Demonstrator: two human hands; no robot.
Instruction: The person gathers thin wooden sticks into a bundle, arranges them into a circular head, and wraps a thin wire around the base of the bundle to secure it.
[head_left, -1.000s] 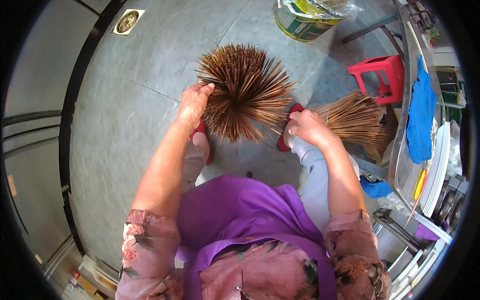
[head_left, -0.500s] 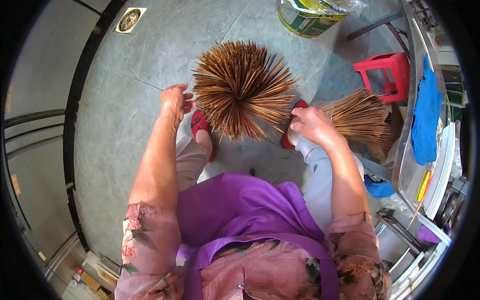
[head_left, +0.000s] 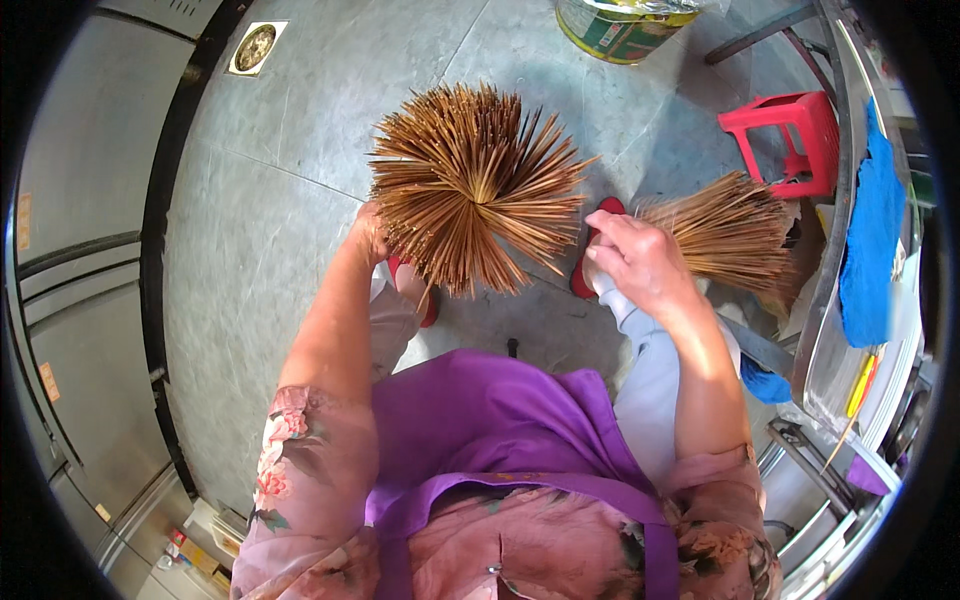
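Note:
A big bundle of thin brown sticks [head_left: 482,190], like bamboo skewers, fans out in a round swirl between my feet. At its lower left edge is my left hand [head_left: 371,232], its fingers hidden behind the sticks, so their grip does not show. My right hand [head_left: 645,262] hovers off the bundle's right side, over my right knee. Its thumb and forefinger are apart with nothing visible between them. Just beyond that hand lies a second bundle of paler sticks [head_left: 728,232], spread toward the right.
A red plastic stool [head_left: 785,140] stands at the far right, near a green tub [head_left: 625,32]. Along the right runs a table with a blue cloth [head_left: 868,240] and a yellow-handled tool [head_left: 861,388]. Metal cabinets [head_left: 85,190] line the left. A drain [head_left: 255,49] is set in the floor.
My left hand has moved in against the bundle, its fingers passing out of sight. The fanned sticks have shifted and their swirl looks different. My right hand's fingers have spread a little.

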